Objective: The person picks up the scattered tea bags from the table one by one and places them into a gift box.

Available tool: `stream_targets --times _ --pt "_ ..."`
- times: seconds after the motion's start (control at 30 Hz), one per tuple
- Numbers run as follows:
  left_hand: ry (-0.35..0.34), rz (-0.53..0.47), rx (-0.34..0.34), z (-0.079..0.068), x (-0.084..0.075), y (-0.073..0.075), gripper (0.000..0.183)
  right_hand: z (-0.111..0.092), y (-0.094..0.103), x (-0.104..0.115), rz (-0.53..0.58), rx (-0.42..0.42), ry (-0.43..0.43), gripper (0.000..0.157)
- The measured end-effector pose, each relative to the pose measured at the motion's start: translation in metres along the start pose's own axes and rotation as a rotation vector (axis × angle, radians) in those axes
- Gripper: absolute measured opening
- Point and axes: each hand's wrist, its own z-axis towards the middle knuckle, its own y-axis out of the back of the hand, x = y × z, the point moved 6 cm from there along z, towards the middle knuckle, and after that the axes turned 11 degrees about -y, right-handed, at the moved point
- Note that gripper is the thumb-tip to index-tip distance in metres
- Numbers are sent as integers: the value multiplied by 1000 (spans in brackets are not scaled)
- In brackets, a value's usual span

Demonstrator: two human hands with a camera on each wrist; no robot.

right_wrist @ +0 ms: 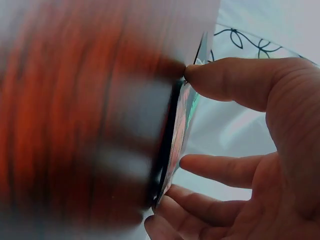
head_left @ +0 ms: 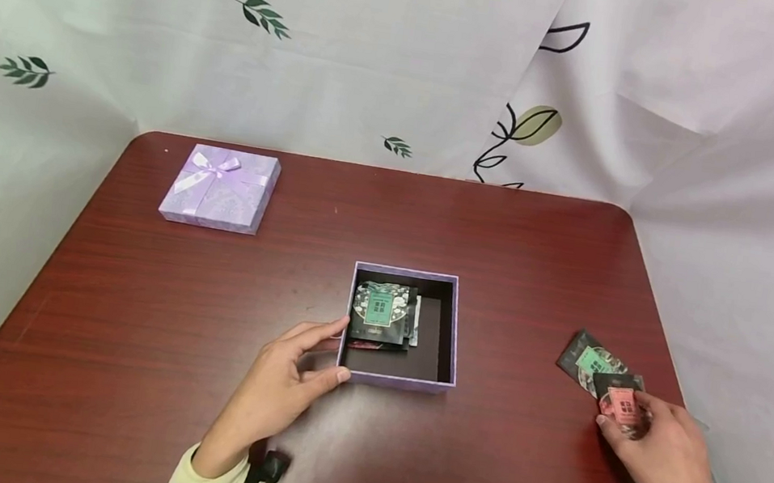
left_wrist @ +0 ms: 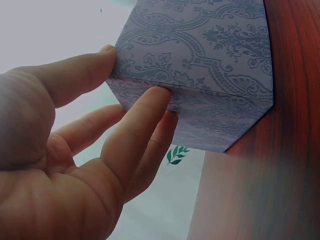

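Note:
An open box (head_left: 397,381) with patterned purple outer walls and a dark inside stands mid-table. Several flat tea bag sachets are stacked in its left part, a green-labelled sachet (head_left: 380,314) on top. My left hand (head_left: 282,391) touches the box's left wall and front left corner with fairly straight fingers and thumb; the patterned wall (left_wrist: 200,50) fills much of the left wrist view. On the right, my right hand (head_left: 669,452) holds a red-labelled tea bag sachet (head_left: 622,405) by its edges, thumb and fingers spread around it. It overlaps another green-labelled sachet (head_left: 581,355) beside it.
A light purple lid (head_left: 224,200) with a ribbon bow lies at the back left of the dark red wooden table (head_left: 122,354). White cloth (head_left: 349,81) with leaf prints hangs behind the table and along both sides.

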Motion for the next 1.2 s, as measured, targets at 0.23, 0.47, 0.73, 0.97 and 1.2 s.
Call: stream_targets --times 0.23,0.47,0.73,0.97,1.2 --pt "-33 78 -3 0 -2 1 67 2 4 4 21 -17 27 67" --pt "-41 118 6 1 -4 2 66 5 11 15 28 -20 67 67" --pt "-17 79 13 1 -3 1 66 8 27 49 60 -51 145 66" --pt "3 60 16 2 -3 1 66 8 46 95 84 -137 302 66" --pt "16 43 12 1 -3 0 66 11 53 134 119 -187 422 70"
